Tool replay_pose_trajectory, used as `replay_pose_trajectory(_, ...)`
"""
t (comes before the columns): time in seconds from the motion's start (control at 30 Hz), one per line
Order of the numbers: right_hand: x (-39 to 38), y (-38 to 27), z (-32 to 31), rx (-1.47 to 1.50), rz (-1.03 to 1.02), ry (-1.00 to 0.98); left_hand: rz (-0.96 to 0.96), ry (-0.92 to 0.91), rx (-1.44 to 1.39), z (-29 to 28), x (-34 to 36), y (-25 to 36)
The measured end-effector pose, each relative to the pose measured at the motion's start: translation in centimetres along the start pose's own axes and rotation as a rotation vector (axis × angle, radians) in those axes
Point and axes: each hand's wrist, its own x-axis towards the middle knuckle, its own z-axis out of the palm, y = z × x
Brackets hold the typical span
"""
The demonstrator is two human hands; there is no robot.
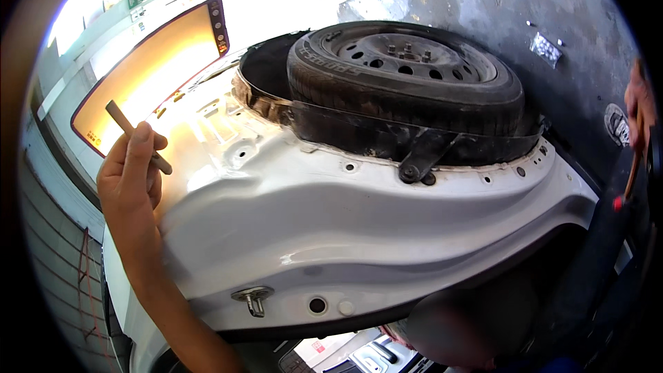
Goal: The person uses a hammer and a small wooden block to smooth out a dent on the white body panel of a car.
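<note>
My left hand [132,169] is raised at the left over the white car body panel [290,214]. Its thumb and fingers pinch a short, grey, stick-like bar [121,119], which slants up past the fingertips. Behind the hand, an orange-lit light board [155,72] leans over the panel, with dark controls along one end. At the far right rim my right hand [641,107] is closed round a slim, wood-coloured handle with a red tip, a red-tipped tool [630,176]. That hand is partly cut off by the picture's edge, apart from the panel.
A spare wheel [407,72] lies in the black wheel well [366,139] behind the panel. A metal latch striker [254,297] sticks out near the panel's lower edge. Dark clothing [580,283] and a blurred round shape fill the lower right. A small plastic bag [545,50] lies on the grey floor.
</note>
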Motion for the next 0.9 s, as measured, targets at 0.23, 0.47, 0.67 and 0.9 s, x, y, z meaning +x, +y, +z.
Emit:
replay_pose_trajectory(0.23,-3.8,14.5,2.6,-0.018,0.272,0.228,0.144,0.236,0.253,-1.8,0.5,-1.0)
replay_pose_trajectory(0.47,-7.5,15.8,-1.6,0.068,0.18,0.32,0.187,0.346,0.231,-2.0,0.9,-0.9)
replay_pose_trajectory(0.67,-5.3,13.8,0.0,-0.079,-0.024,0.319,0.225,0.467,0.358,-4.0,0.0,0.2)
replay_pose_trajectory(0.9,-12.7,25.2,-1.1,-0.942,-0.455,0.363,0.247,0.443,0.33,-2.1,-0.5,0.3)
